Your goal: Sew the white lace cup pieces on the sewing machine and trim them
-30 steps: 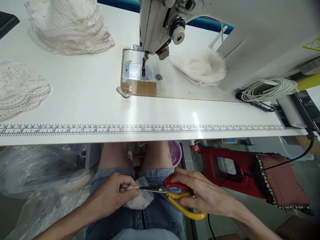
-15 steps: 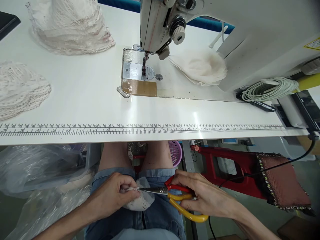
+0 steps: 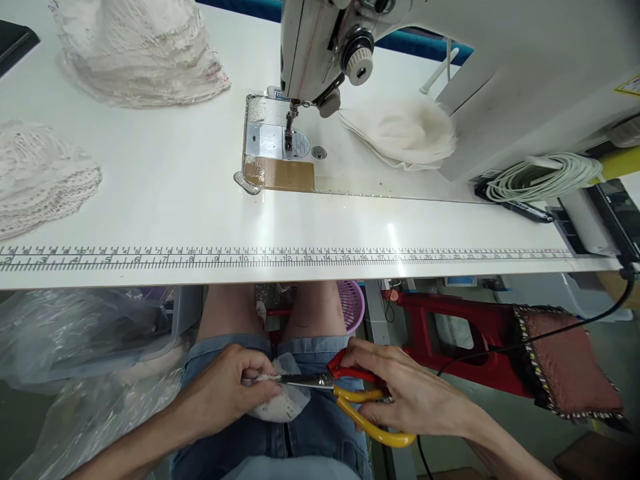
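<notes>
Over my lap, my left hand (image 3: 237, 383) pinches the edge of a small white piece of fabric (image 3: 287, 402), part sheer and part lace-like. My right hand (image 3: 400, 387) has its fingers through the handles of a pair of scissors (image 3: 383, 432), one handle red and the other yellow. The blades point left and look nearly closed. Their tips meet the fabric right at my left fingertips, so the very ends are hard to see. Below both hands are denim shorts (image 3: 320, 433).
A sewing machine (image 3: 313, 53) stands on the white table (image 3: 165, 200), whose front edge bears a printed ruler. Lace piles (image 3: 140, 60) lie at left, cream fabric pieces (image 3: 405, 137) under the machine arm. A red stool (image 3: 450, 333) with a cushion is at right, plastic bags (image 3: 90, 340) at left.
Almost nothing differs. The scissors have tilted very slightly at the fabric edge, and both hands hold their places.
</notes>
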Available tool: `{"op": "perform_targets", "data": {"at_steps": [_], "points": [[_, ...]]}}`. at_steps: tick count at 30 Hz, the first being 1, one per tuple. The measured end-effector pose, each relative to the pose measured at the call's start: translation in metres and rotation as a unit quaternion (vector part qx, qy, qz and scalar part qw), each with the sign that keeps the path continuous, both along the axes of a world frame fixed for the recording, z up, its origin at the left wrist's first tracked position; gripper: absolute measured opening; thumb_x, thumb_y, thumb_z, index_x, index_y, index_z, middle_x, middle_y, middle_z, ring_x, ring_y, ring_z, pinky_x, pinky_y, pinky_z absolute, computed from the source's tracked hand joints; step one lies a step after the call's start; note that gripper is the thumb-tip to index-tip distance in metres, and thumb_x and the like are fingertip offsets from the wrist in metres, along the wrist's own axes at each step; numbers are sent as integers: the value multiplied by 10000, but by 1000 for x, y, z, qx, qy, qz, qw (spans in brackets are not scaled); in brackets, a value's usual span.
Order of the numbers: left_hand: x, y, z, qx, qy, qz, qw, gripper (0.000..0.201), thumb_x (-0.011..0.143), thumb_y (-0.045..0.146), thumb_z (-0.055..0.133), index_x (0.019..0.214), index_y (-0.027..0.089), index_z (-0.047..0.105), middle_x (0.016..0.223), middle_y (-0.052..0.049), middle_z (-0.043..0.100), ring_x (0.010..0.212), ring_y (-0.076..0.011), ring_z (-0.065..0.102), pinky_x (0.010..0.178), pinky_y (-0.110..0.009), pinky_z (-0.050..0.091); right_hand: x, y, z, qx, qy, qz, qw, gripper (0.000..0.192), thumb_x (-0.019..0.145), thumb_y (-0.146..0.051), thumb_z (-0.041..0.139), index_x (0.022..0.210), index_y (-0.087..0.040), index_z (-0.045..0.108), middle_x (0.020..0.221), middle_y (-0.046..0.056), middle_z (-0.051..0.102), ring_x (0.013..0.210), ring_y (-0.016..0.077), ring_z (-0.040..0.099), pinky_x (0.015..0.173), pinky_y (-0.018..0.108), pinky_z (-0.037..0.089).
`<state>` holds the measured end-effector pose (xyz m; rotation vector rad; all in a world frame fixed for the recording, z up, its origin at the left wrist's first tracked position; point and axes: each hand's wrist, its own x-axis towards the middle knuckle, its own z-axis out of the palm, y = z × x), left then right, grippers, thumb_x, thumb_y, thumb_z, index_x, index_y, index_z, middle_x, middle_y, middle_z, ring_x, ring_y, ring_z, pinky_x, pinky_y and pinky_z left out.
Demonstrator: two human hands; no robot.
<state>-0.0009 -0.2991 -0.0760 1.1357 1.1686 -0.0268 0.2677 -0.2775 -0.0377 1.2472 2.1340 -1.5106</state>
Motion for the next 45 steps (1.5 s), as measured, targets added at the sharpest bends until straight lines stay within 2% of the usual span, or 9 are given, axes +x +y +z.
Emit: {"op": "perform_targets", "data": {"at_steps": [8,14,27,36,45], "points": [[0,1,0,-8,-5,11,1000,285,770,404,574,687,141,644,526,54,391,506,-90,332,461,-202,207,2,-1,-2,-13,0,-5,1000,404,724,-185,609,1119,-237,542,1074,37,576,918,202,559,745,268,403],[0,-1,-2,-11,-5,15,1000,302,771,421,579,718,136,664,518,54,388,502,-89,322,456,-205,193,0,0,0,-7,-5,-2,1000,385,713,-179,606,1091,-230,552,1020,30,586,860,194,570,732,266,408],[0,-1,0,-1,-12,8,1000,272,764,391,595,679,140,656,509,58,391,500,-86,340,459,-193,213,0,-2,-3,-43,-6,-10,999,391,730,-204,616,1114,-219,544,1035,30,578,910,195,543,754,262,396],[0,2,3,-5,-13,11,1000,265,758,370,592,672,126,651,506,58,384,496,-82,319,451,-197,191,3,-4,-4,-33,6,-5,999,338,781,-215,582,1115,-226,535,1029,35,583,900,194,545,767,272,389],[-1,-2,-4,3,-5,14,1000,285,753,402,601,689,128,648,513,61,376,500,-84,328,451,-197,196,1,-8,-6,-36,-4,-21,999,421,714,-203,594,1126,-245,518,1071,28,570,934,207,544,795,290,393]]}}
